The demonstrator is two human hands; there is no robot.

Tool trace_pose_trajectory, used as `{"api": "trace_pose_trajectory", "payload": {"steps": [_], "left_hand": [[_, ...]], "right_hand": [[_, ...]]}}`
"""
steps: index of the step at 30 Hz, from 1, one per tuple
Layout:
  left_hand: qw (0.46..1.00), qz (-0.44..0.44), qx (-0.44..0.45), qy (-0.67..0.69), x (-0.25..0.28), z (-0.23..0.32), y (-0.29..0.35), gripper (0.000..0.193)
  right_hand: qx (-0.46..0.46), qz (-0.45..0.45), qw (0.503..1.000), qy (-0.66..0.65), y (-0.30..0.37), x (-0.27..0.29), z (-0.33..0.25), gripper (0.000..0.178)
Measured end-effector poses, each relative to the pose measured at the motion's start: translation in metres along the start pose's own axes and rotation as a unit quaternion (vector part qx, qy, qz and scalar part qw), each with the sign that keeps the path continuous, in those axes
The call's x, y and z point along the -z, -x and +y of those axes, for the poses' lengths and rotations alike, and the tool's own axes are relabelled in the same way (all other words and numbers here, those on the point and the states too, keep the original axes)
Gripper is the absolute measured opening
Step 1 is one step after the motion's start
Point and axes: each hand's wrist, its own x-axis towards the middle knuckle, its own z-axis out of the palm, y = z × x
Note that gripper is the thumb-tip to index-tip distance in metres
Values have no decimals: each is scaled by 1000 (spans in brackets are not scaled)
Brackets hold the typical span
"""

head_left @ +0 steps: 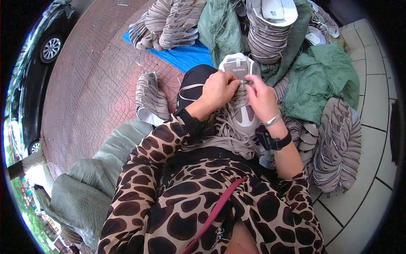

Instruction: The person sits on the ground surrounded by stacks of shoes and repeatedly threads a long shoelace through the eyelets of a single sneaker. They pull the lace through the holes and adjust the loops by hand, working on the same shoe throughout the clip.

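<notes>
A grey-beige shoe upper [246, 118] with white trim lies across my lap, its tongue away from me and its toe toward me. Above its eyelets my left hand [219, 89] pinches a pale shoelace between thumb and fingertips. Close to it on the right, my right hand [262, 99] has thumb and forefinger bent round the same short stretch of lace; the exact grip is partly hidden. A bundle of loose shoelaces [237, 145] rests on my lap below the shoe upper. One lace loops over my dark-clothed left knee [196, 74].
Stacked shoe uppers stand at the back [266, 42], far left [173, 25], left [151, 97] and right [337, 146]. Green woven sacks [321, 80] lie among them, with a blue sheet [182, 57] behind. A greyish sack [93, 182] sits left. A car [31, 80] is beyond the paving.
</notes>
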Motion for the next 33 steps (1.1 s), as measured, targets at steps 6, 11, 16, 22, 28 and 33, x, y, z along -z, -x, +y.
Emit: {"api": "trace_pose_trajectory", "payload": {"steps": [6, 11, 16, 22, 28, 33], "left_hand": [[976, 22, -79, -200, 15, 21, -8, 19], [944, 110, -228, -212, 54, 10, -38, 30], [873, 3, -390, -293, 31, 10, -83, 52], [798, -125, -469, -357, 24, 23, -109, 22], [725, -184, -476, -462, 68, 54, -98, 7], [747, -282, -400, -449, 112, 50, -78, 18]], "right_hand": [[127, -35, 986, 100, -20, 4, 16, 13], [-113, 38, 850, -513, 24, 80, 20, 23], [81, 308, 469, -824, 125, 228, 137, 19], [134, 473, 551, -674, 198, 280, 151, 20], [-185, 459, 837, -234, 180, 208, 156, 29], [-257, 297, 920, -10, 131, 144, 110, 32]]}}
